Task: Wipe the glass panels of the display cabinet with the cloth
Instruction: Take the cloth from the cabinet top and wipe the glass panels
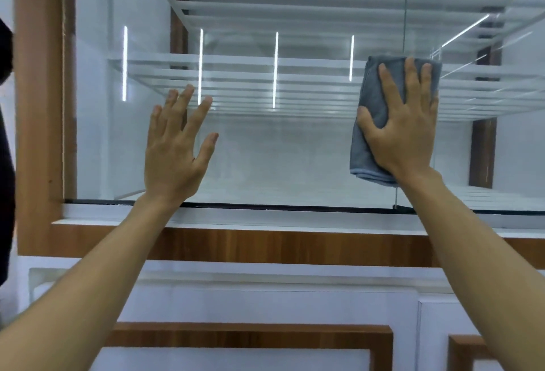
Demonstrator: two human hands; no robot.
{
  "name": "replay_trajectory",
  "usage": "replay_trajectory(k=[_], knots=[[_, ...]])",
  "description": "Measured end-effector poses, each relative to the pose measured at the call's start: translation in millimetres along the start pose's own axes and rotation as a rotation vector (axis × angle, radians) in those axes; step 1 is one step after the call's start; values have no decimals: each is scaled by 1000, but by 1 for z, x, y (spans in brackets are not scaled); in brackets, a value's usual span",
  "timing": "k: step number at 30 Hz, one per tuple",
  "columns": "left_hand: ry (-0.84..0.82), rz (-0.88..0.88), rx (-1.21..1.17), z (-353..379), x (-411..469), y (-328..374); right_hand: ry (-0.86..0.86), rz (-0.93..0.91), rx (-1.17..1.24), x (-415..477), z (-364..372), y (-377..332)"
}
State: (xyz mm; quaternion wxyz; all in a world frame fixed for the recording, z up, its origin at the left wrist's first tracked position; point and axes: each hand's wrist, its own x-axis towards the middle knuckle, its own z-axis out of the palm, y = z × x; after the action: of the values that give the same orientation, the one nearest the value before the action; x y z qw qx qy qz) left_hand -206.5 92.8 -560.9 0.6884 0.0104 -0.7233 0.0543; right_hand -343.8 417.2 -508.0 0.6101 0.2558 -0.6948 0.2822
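Two hands [174, 149] [404, 129], one cloth [371, 84], one cabinet [38, 105]

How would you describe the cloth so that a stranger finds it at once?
Look at the glass panel of the wood-framed display cabinet. On its right part, the right hand presses a folded grey cloth flat. It is the only fabric there; the left hand holds nothing.

I seem to be in a shop or showroom: in front of me stands a built-in display cabinet [38, 105] with a wood-look frame, large glass panels [265, 158], white slatted shelves [309, 67], thin vertical light strips [276, 76] glowing inside, and white cupboard doors [265, 306] below.
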Motion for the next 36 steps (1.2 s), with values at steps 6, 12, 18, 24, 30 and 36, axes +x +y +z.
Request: replay_trajectory(k=[6, 12, 18, 24, 30, 36], knots=[[-5, -13, 11, 2, 0, 2, -24, -36, -31, 35, 8, -23], [-4, -10, 12, 1, 0, 2, -97, -210, -22, 34, 34, -91], [9, 10, 7, 2, 0, -2, -131, -355, -46, -6, 58, -139], [12, 8, 9, 1, 0, -3, -75, -281, -31, -41, 39, -76], [11, 4, 1, 1, 0, 0, -50, -97, -52, -64, -2, 22], [5, -8, -1, -1, 0, 3, -39, -31, -2, -39, -12, 33]])
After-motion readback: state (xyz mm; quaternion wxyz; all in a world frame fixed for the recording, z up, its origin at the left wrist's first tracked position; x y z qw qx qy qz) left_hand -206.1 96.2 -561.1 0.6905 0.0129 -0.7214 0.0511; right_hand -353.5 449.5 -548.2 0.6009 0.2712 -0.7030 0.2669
